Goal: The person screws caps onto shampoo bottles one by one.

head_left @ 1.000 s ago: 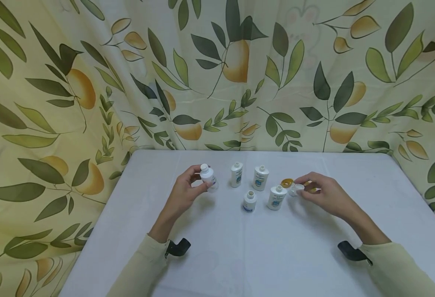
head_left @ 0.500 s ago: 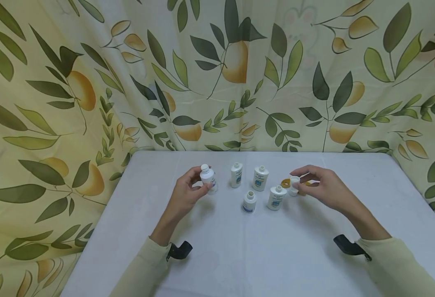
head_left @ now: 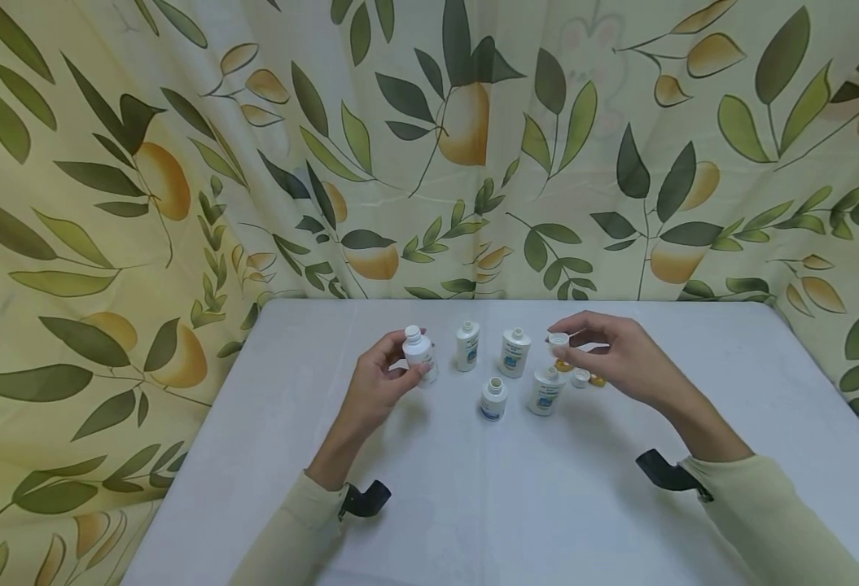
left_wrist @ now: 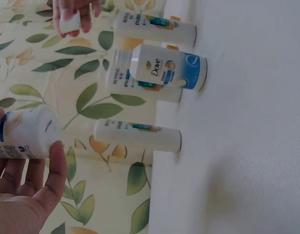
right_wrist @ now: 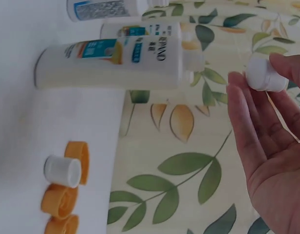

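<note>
My left hand (head_left: pixel 379 382) grips a small white bottle (head_left: pixel 419 352) by its sides and holds it above the table, its bare neck upward. The left wrist view shows the base of this bottle (left_wrist: pixel 45 131) with fingers curled round it. On the other side, my right hand (head_left: pixel 627 358) pinches a white cap (right_wrist: pixel 264 75) between thumb and fingers, raised behind the nearest standing bottle (head_left: pixel 545 392). Between the hands stand more uncapped white bottles: two farther back (head_left: pixel 467 347) and a short Dove bottle (left_wrist: pixel 164 68) in front.
Below my right hand, another white cap (right_wrist: pixel 63 170) lies among several orange caps (right_wrist: pixel 60 201) on the white tablecloth (head_left: pixel 473 505). A curtain printed with leaves and fruit (head_left: pixel 429 163) hangs behind the table's far edge.
My right hand has lifted the white cap off the table and carried it left and up, uncovering the other caps. My left hand, with the bottle, has shifted slightly right.
</note>
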`<state>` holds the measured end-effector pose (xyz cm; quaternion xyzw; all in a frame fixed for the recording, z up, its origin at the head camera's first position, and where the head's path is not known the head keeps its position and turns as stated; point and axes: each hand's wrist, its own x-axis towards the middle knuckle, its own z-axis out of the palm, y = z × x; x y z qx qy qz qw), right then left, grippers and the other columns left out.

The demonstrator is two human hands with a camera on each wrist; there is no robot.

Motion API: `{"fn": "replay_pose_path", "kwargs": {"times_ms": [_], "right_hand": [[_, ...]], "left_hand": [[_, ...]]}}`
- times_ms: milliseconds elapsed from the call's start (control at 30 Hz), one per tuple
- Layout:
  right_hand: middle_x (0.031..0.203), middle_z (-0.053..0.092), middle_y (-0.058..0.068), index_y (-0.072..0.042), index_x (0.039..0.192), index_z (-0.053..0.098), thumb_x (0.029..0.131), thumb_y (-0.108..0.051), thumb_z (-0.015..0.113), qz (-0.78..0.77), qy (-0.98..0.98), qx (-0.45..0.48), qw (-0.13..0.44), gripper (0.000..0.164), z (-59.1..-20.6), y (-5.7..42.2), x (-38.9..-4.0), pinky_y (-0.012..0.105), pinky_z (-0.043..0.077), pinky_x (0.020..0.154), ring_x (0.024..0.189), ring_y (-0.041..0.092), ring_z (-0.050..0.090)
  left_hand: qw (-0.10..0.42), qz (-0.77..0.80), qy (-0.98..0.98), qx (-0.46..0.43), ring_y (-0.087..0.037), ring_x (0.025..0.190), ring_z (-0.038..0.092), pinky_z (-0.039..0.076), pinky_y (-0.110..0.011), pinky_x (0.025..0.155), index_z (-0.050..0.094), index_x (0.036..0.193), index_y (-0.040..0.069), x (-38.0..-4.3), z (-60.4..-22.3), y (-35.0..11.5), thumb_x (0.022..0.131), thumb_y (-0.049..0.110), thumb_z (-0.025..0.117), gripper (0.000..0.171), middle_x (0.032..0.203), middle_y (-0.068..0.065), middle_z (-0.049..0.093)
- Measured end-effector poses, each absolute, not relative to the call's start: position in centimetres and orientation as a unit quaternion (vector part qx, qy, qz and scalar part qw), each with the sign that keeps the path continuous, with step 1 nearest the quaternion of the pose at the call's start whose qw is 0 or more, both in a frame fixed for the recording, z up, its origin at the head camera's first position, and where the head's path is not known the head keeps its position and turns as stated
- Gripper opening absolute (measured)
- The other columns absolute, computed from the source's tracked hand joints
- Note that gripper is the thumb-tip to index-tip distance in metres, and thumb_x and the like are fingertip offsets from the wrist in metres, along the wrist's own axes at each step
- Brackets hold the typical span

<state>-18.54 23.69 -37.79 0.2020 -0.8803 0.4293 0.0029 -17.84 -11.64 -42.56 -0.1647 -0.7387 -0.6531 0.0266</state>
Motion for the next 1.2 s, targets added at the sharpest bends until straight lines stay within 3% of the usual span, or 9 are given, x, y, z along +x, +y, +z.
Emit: {"fn": "replay_pose_path", "kwargs": {"times_ms": [167, 433, 767, 1033, 1200], "right_hand": [[0.125, 0.066, 0.003, -0.013, 0.123, 0.068, 0.095, -0.025, 0.074, 0.439, -0.874, 0.207, -0.004, 0.031, -37.2, 22.9, -18.8, 0.024, 0.060, 0.080, 0.104, 0.019, 0.069], [0.118, 0.068, 0.003, -0.012, 0.122, 0.066, 0.093, -0.026, 0.076, 0.444, -0.872, 0.208, 0.011, 0.034, -36.6, 21.6, -19.4, 0.023, 0.059, 0.077, 0.101, 0.015, 0.068], [0.124, 0.067, 0.002, -0.014, 0.125, 0.070, 0.095, -0.020, 0.074, 0.447, -0.861, 0.244, 0.010, 0.031, -35.5, 20.4, -19.6, 0.017, 0.055, 0.089, 0.108, 0.020, 0.063], [0.124, 0.065, -0.005, -0.021, 0.128, 0.070, 0.095, -0.017, 0.074, 0.460, -0.848, 0.263, 0.011, 0.034, -34.6, 19.4, -19.6, 0.020, 0.055, 0.090, 0.104, 0.016, 0.064], [0.124, 0.067, -0.002, -0.018, 0.127, 0.069, 0.094, -0.017, 0.075, 0.474, -0.839, 0.268, 0.010, 0.034, -34.1, 18.8, -19.8, 0.024, 0.058, 0.086, 0.103, 0.015, 0.065]], "left_hand": [[0.028, -0.662, -0.732, -0.162, -0.025, 0.113, 0.061, 0.059, -0.026, 0.089, 0.056, 0.135, 0.004, -18.0, -42.5, -11.4, 0.091, 0.002, 0.074, 0.048, 0.132, -0.012, 0.062], [0.018, -0.671, -0.721, -0.170, -0.025, 0.112, 0.060, 0.059, -0.026, 0.089, 0.056, 0.133, 0.003, -18.1, -42.3, -11.3, 0.090, 0.002, 0.075, 0.047, 0.130, -0.012, 0.064], [0.007, -0.674, -0.717, -0.177, -0.026, 0.114, 0.061, 0.058, -0.032, 0.094, 0.056, 0.132, 0.002, -18.1, -41.8, -10.7, 0.090, 0.003, 0.076, 0.046, 0.130, -0.014, 0.064], [0.006, -0.672, -0.717, -0.187, -0.027, 0.114, 0.060, 0.058, -0.032, 0.095, 0.056, 0.133, 0.003, -18.1, -41.7, -10.3, 0.090, 0.003, 0.076, 0.047, 0.133, -0.012, 0.058], [0.006, -0.677, -0.711, -0.189, -0.026, 0.114, 0.060, 0.058, -0.032, 0.094, 0.056, 0.134, 0.003, -18.2, -41.7, -10.0, 0.089, 0.002, 0.076, 0.049, 0.133, -0.013, 0.059]]}}
